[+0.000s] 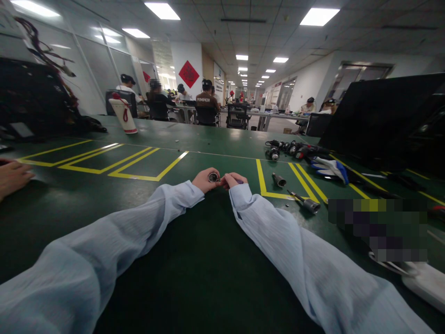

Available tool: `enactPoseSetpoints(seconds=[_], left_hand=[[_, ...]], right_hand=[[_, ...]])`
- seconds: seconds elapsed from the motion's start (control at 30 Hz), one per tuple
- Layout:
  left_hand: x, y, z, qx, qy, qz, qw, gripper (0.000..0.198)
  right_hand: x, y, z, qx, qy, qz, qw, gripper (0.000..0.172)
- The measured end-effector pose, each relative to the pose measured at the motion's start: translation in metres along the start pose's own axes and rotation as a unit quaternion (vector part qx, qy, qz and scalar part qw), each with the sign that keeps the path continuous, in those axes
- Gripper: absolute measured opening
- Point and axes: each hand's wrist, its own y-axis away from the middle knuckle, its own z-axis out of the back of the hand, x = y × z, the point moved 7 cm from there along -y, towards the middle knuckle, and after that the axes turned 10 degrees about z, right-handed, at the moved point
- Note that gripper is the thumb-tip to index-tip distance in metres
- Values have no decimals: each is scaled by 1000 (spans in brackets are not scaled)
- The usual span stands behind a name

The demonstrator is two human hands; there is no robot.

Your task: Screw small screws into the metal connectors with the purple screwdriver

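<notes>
My left hand (206, 181) is closed around a small round metal part (213, 177) with a shiny rim and a dark inside. Just to its right, my right hand (235, 180) has its fingers pinched together, their tips almost touching the part's edge. Something small and thin seems to be between those fingertips, too small to name. A purple spot shows at the right palm. On the green table to the right lie a cone-shaped metal piece (279, 180), a similar piece with a long thin shaft (306, 202) and a tiny nut-like bit (287, 205).
Yellow tape (134, 176) marks out boxes on the green table (208, 139). Dark metal parts (274, 154) and a blue-white glove (330, 169) lie at right, before a black monitor (385, 120). A paper cup (124, 116) stands at back left. Another person's hand (14, 177) rests at left.
</notes>
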Motion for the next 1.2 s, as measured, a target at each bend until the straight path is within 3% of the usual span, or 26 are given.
enactPoseSetpoints(seconds=[0.17,0.4,0.63,0.87,1.2], left_hand=[[-1,-1,0,3,1,-7,1000,31],[-1,-2,-1,11,-9,-2,1000,33],[-1,-2,1,-8,-40,-13,999,26],[1,-2,-1,6,-30,7,1000,24],[-4,-1,1,-9,-41,-5,999,26]], right_hand=[[-2,0,-1,0,14,-3,1000,20],[-7,1,-3,22,-70,-71,995,20],[-2,4,-13,48,-79,-57,994,21],[5,4,-7,54,-75,-43,995,22],[1,4,-6,2,-32,-46,998,16]])
